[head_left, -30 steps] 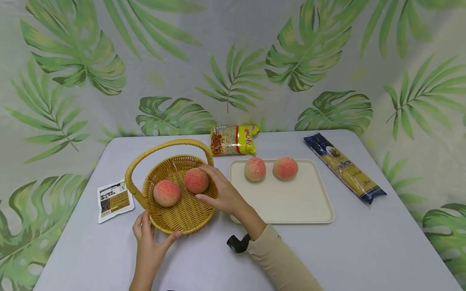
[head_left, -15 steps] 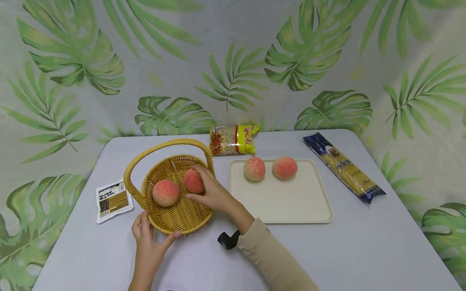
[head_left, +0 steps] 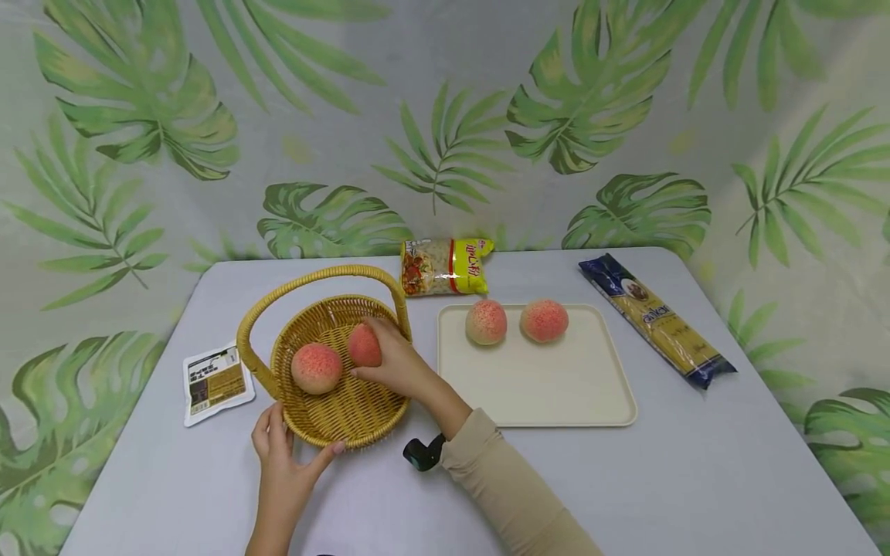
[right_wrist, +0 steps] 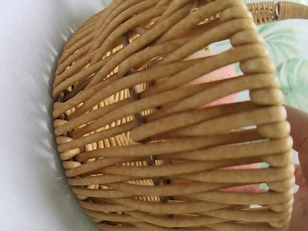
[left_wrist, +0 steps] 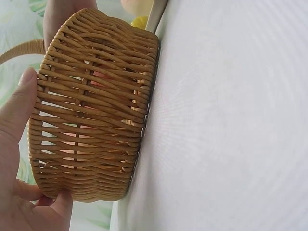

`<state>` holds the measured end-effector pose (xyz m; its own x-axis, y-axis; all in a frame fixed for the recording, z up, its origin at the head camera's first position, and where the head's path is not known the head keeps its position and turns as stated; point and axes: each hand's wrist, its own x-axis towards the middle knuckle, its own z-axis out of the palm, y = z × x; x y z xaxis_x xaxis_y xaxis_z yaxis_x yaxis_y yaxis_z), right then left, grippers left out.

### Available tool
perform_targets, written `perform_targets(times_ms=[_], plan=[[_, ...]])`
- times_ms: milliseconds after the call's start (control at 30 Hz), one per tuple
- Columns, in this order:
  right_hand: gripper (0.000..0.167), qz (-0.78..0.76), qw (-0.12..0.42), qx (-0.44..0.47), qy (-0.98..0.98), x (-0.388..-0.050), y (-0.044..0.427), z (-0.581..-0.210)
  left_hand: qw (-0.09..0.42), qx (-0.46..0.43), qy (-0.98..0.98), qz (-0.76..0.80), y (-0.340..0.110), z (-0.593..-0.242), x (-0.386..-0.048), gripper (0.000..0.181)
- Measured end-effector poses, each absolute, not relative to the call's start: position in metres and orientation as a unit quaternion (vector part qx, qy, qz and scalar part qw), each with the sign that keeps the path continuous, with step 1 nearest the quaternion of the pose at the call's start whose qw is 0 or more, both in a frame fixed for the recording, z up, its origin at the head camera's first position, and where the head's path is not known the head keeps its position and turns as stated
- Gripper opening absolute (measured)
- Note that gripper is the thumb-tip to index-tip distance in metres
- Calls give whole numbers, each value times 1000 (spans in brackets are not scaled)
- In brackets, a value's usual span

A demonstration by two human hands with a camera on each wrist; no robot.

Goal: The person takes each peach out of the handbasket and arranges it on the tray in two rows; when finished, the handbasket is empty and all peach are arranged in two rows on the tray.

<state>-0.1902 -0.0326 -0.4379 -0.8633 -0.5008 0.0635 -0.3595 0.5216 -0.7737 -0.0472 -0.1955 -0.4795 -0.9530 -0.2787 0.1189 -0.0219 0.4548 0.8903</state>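
A woven wicker basket (head_left: 348,425) with a tall arched handle stands on the table at the left. My left hand (head_left: 290,472) holds its near side, thumb on the rim (left_wrist: 36,96) and fingers bent against the wall in the left wrist view. Inside, a pink peach (head_left: 316,368) lies on the left. My right hand (head_left: 399,363) reaches over the basket's right rim and grips a second peach (head_left: 363,345), its fingers covering the right part of that fruit. In the right wrist view the basket's slats (right_wrist: 168,125) hide most of the peaches.
Right of the basket, a cream tray (head_left: 542,394) bears two more peaches (head_left: 486,322). A yellow food bag (head_left: 445,268) lies behind. A long blue-and-gold pasta packet (head_left: 653,316) lies far right, a white-and-brown pouch (head_left: 219,384) at left.
My right hand has moved left with the peach, bringing it nearer the other peach in the basket. My left hand and the basket stay about where they were.
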Motion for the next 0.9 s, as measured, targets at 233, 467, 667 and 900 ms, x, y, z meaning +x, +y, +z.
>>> perform_targets(times_ms=[233,467,667,900], plan=[[74,-411,94,-248,872,-194,-36,-439,128,86,-844,-514,-195,-479,-47,106],[64,-409,110,-250,871,-196,-40,-441,126,92,-842,-517,-195,-480,-47,105],[62,-405,113,-247,873,-197,-44,-444,125,91,-840,-520,-195,-479,-47,104],[61,-381,88,-243,887,-193,-46,-446,127,91,-840,-519,-195,-478,-46,105]])
